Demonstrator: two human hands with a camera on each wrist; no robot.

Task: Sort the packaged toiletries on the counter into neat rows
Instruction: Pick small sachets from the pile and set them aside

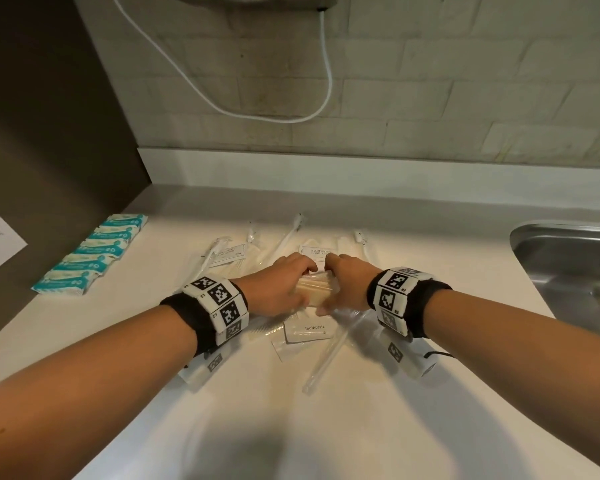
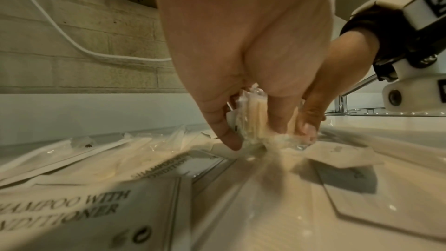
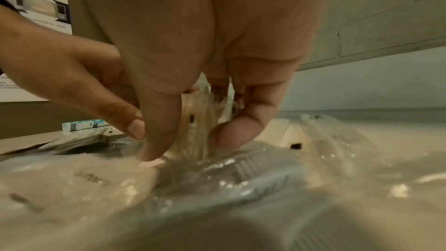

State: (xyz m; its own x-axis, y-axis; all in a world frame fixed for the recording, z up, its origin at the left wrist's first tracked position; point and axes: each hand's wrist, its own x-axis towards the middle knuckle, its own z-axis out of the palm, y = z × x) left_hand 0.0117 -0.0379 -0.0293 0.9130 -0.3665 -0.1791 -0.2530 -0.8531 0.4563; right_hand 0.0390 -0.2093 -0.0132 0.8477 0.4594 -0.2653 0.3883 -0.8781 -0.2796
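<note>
A stack of cream items in clear plastic wrappers (image 1: 317, 291) stands on edge on the white counter (image 1: 430, 244), squeezed between both hands. My left hand (image 1: 286, 289) grips its left side and my right hand (image 1: 343, 285) its right side, fingers curled over the top. The left wrist view shows the stack (image 2: 251, 121) pinched above shampoo sachets (image 2: 96, 209). In the right wrist view my right hand (image 3: 193, 144) holds the stack (image 3: 195, 127) over crinkled wrappers. Loose around the hands lie a toothpaste sachet (image 1: 309, 330), shampoo sachets (image 1: 227, 254) and wrapped toothbrushes (image 1: 326, 358).
A neat row of teal packets (image 1: 90, 254) runs along the counter's left edge beside a dark wall panel. A steel sink (image 1: 568, 271) is sunk into the counter at the right. A white cable (image 1: 326, 81) hangs on the brick wall behind.
</note>
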